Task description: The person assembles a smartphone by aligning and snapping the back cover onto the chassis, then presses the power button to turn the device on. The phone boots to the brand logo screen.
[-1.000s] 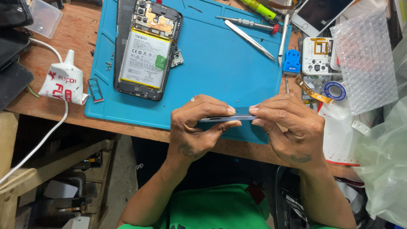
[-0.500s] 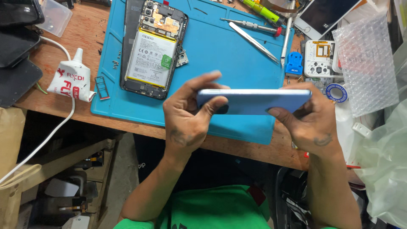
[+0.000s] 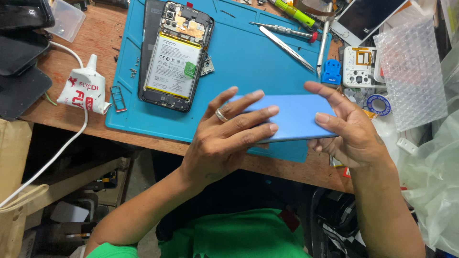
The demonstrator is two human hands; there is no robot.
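Both hands hold a light blue phone back cover (image 3: 299, 117) flat above the near edge of the blue work mat (image 3: 248, 57). My left hand (image 3: 229, 134), a ring on one finger, lies over the cover's left half with the fingers spread on top. My right hand (image 3: 346, 129) grips the cover's right end from the side. On the mat at the far left lies an opened phone (image 3: 174, 55), back off, with its battery and circuit board showing.
Tweezers (image 3: 287, 48), a screwdriver (image 3: 282, 29) and a blue tool (image 3: 331, 71) lie on the mat's right. A white glue tube (image 3: 86, 88), a small tray (image 3: 118, 98) and a white cable sit left. Bubble wrap (image 3: 411, 71), a white phone (image 3: 368, 16) and plastic bags crowd the right.
The cover was held edge-on between both hands; it has been turned flat, face up, and raised closer to the camera. My left fingers now spread over its top.
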